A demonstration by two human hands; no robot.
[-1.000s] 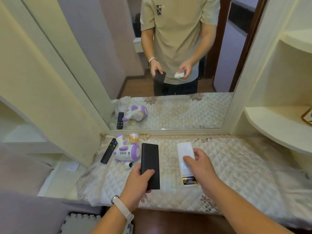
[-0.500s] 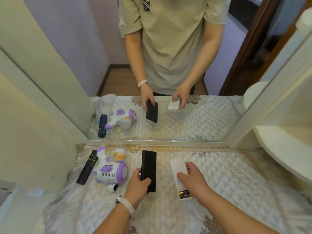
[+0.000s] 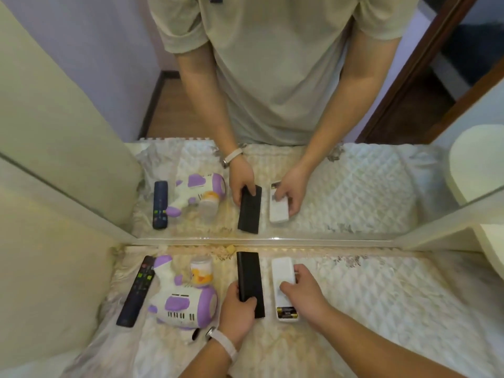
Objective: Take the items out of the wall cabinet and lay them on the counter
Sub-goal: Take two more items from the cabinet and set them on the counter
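Observation:
A flat black box-shaped device [image 3: 249,276] lies lengthwise on the quilted counter cover [image 3: 381,296], and my left hand [image 3: 237,315] grips its near end. To its right lies a white remote [image 3: 283,282] with its battery bay open and batteries showing at the near end. My right hand [image 3: 306,291] rests on it, fingers wrapped around its middle. Both items touch the cover close to the mirror's base.
At the left lie a dark remote [image 3: 137,289], a purple and white toy [image 3: 181,302] and a small jar [image 3: 201,271]. A mirror [image 3: 272,132] stands behind and reflects the scene. Cream cabinet panels [image 3: 41,268] rise at left; rounded shelves [image 3: 491,241] at right.
The view has tilted down and come closer. Both hands have carried the black device and white remote forward, toward the mirror, and they now lie flat on the cover.

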